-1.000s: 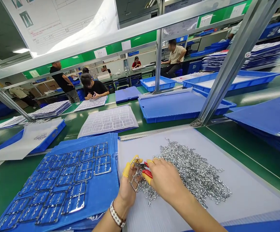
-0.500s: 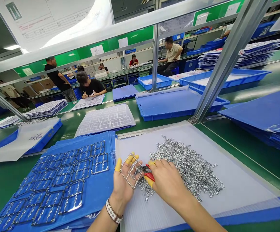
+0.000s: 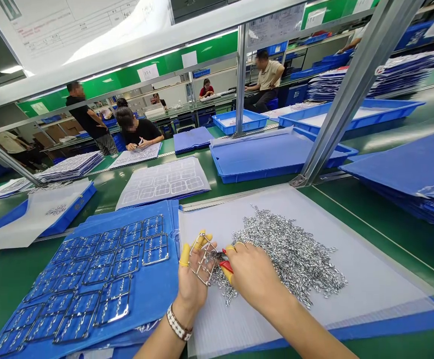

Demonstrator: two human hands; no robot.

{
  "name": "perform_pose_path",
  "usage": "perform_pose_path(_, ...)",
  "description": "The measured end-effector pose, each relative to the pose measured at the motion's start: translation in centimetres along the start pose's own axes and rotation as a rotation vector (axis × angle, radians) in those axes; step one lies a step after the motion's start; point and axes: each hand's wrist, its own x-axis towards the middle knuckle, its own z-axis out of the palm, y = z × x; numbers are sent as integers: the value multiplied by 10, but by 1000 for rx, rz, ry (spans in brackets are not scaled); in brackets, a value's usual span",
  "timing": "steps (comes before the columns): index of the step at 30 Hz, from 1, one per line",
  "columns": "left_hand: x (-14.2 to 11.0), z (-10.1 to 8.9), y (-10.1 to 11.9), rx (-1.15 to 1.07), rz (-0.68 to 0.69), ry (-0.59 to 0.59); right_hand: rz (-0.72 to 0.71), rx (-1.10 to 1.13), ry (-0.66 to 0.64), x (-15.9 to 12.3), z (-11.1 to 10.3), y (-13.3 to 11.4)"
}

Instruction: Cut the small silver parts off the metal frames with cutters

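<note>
In my left hand, palm up with yellow finger cots on some fingers, rests a small metal wire frame with crossbars. My right hand is closed around red-handled pliers, whose jaws reach the right side of the frame. What the jaws grip is too small to tell. Just beyond and to the right of both hands lies a pile of small shiny metal links on a white sheet. To the left, several similar frames with twisted pieces inside lie in rows on a blue sheet.
A blue tray stands behind the pile, beside a slanting metal post. Stacked blue sheets lie at the right. A white sheet with frame outlines is farther back. Several people sit or stand across the bench, one person bent over work.
The held frame has tilted more steeply in my left hand. My right hand and the pliers have shifted slightly left and up. The view has moved slightly.
</note>
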Motion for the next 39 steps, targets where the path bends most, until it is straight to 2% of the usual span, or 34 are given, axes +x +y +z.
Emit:
perform_pose_path(4, -1, 2, 5, -53, -6, 28, 12, -11, 31, -6, 0, 0)
perform_pose_path(10, -2, 9, 7, -95, 25, 57, -57, 64, 41, -17, 2, -11)
perform_pose_path(20, -4, 11, 3, -26, 73, 73, -62, 92, 13, -15, 1, -17)
perform_pose_path(30, -3, 8, 2, 32, 100, 100, -82, 15, 11, -15, 3, -20)
perform_pose_path(35, -4, 5, -3, 73, 98, 95, -47, 25, 42, -19, 6, -6)
perform_pose_path(37, -9, 7, 0, 192, 102, 32, -26, 19, 83, -23, 11, 7)
perform_pose_path(39, -18, 10, 10, 400, 146, -88, -5, 14, 135, -28, 20, 25)
